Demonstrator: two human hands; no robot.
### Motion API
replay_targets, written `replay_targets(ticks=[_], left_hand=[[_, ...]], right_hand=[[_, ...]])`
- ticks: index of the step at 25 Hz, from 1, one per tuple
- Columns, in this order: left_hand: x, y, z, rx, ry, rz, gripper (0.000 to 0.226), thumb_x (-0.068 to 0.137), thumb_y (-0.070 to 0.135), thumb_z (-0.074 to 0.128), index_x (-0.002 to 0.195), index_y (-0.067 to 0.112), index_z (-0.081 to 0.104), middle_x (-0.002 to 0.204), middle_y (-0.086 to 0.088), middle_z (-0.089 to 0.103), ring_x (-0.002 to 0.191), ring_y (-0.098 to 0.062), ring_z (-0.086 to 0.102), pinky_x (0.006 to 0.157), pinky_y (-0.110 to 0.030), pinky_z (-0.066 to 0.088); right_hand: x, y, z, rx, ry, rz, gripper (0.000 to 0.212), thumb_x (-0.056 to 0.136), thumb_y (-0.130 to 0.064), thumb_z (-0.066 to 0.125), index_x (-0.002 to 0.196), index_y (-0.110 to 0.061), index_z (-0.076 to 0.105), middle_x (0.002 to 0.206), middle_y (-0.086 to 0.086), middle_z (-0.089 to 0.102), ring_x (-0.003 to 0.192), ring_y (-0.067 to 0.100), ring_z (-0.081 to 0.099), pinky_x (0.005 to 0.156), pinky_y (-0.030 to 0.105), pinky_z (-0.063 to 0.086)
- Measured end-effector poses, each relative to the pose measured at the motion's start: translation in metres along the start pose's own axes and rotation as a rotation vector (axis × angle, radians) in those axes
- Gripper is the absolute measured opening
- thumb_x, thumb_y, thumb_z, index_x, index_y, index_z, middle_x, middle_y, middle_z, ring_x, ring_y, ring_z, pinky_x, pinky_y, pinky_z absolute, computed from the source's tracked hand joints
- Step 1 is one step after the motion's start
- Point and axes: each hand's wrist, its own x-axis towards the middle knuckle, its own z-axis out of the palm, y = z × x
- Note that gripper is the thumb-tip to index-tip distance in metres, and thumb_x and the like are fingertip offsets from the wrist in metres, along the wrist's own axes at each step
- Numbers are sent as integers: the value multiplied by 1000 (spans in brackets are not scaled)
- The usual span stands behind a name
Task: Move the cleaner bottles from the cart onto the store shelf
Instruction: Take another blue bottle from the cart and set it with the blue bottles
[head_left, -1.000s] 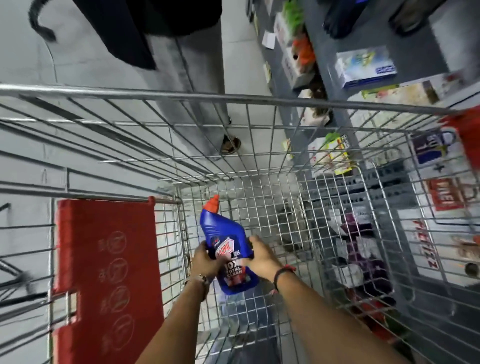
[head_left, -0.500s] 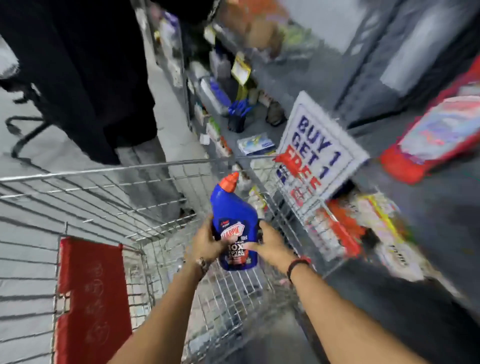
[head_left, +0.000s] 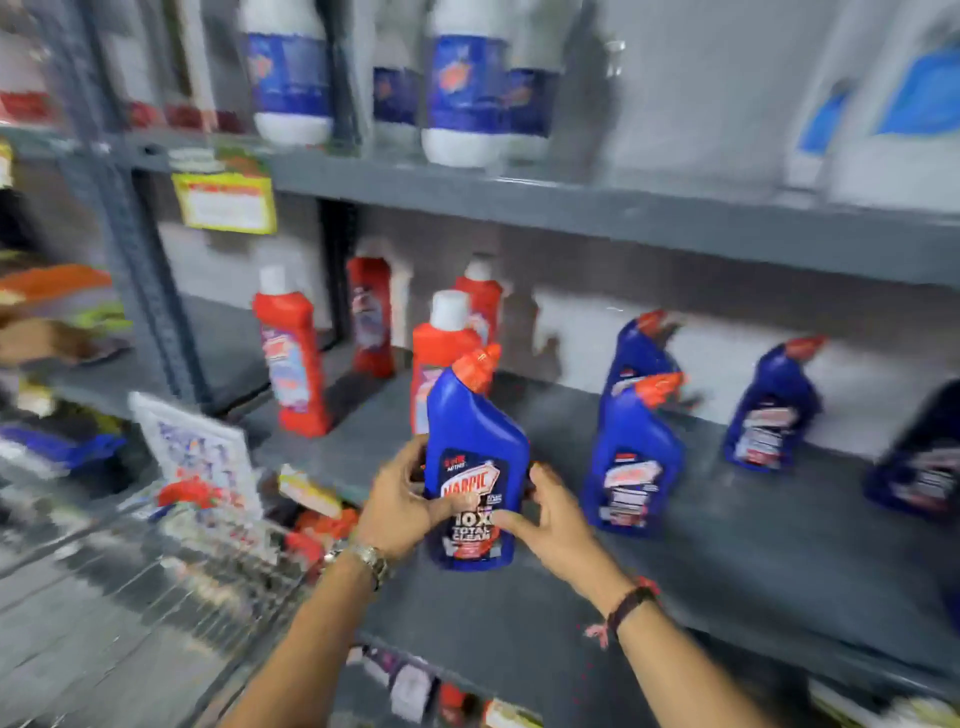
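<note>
- the person grips a blue harpic cleaner bottle (head_left: 474, 467) between both hands, upright with a slight tilt, its red angled cap (head_left: 479, 368) pointing up and to the right.
- the left hand (head_left: 402, 506) is clamped on the bottle's left side, thumb laid across the label; a metal wristwatch (head_left: 370, 562) sits on that wrist.
- the right hand (head_left: 553, 519) presses on the bottle's lower right side, thumb on the label, fingers spread behind; a dark cord bracelet (head_left: 631, 605) with a red thread circles that wrist.
- the bottle is over the front part of the grey store shelf (head_left: 727, 551); whether its base touches the shelf surface cannot be told.
- on the same shelf, to the right, stand more blue bottles with red caps: one (head_left: 631, 457) just beside the held bottle, another (head_left: 641, 353) behind it, a third (head_left: 774, 405) farther right, and a dark one cut by the right edge.
- to the left and behind stand red bottles with white caps (head_left: 293, 358), one of them directly behind the held bottle.
- the shelf above carries white bottles with blue labels (head_left: 467, 88).
- at lower left the wire cart (head_left: 156, 571) shows, heavily blurred, with a blurred white sign (head_left: 200, 457) above its rim.
- a yellow price tag (head_left: 226, 202) hangs from the upper shelf edge.
</note>
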Motion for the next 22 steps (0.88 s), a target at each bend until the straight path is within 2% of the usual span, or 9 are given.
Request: replay_targets(ticks=[2,4,9,11,14,16,18,20,22], left_hand=[[18,16,60,2,-136,59,51,41,29,77,85,31,51,73,31,68,62,12,59,57,-4,47],[27,30,115,-6,-228,97,50,39,40,74,84,34,52,77,34,67,65,9,60,61,-6,49],[33,49,239,-79,-410,139,50,42,42,73,87,36,52,75,18,70,71,6,63,69,-15,55],[39,46,276,-87,-434,121,50,42,44,71,87,39,51,84,17,65,70,9,61,69,-15,54],[48,27,316,-90,-429,21,53,42,39,73,89,36,50,84,11,65,69,11,61,63,-4,50],[51,10,332,-56,-412,-42,53,44,40,73,91,34,49,84,11,64,72,8,61,62,-4,49],[52,-4,341,-18,-389,-67,52,48,45,72,93,34,48,86,14,64,74,10,60,68,-15,51],[49,-14,344,47,-403,-116,49,60,26,76,99,27,48,97,1,67,82,-3,61,73,-26,50],[40,-24,343,157,-463,-161,55,67,7,73,113,17,45,108,-6,63,86,-12,58,70,-19,45]], right_hand=[[-28,12,-57,-9,139,38,36,63,-28,67,94,-29,51,106,19,55,100,29,59,92,43,49],[-55,25,-104,-3,241,87,36,64,-25,69,91,-35,47,108,19,53,100,28,60,91,40,51],[-108,62,-197,29,418,141,43,75,2,66,104,-23,47,112,20,50,92,-6,60,77,8,49],[-110,83,-222,-22,498,163,47,74,0,68,103,-28,46,110,20,50,96,2,61,83,15,49],[-102,123,-241,-73,549,194,47,71,-8,73,106,-27,49,106,20,51,106,34,56,92,40,47],[-94,149,-243,-57,561,246,46,73,-2,70,111,-15,48,106,12,49,109,33,52,92,37,45],[-91,168,-244,18,574,272,46,76,-1,66,112,-18,44,114,12,50,112,27,51,90,30,47],[-92,181,-248,74,525,316,53,74,-4,69,118,-18,41,126,14,49,115,23,50,92,27,48],[-96,194,-251,48,434,374,72,67,-12,76,126,-17,36,131,10,47,119,21,47,100,36,44]])
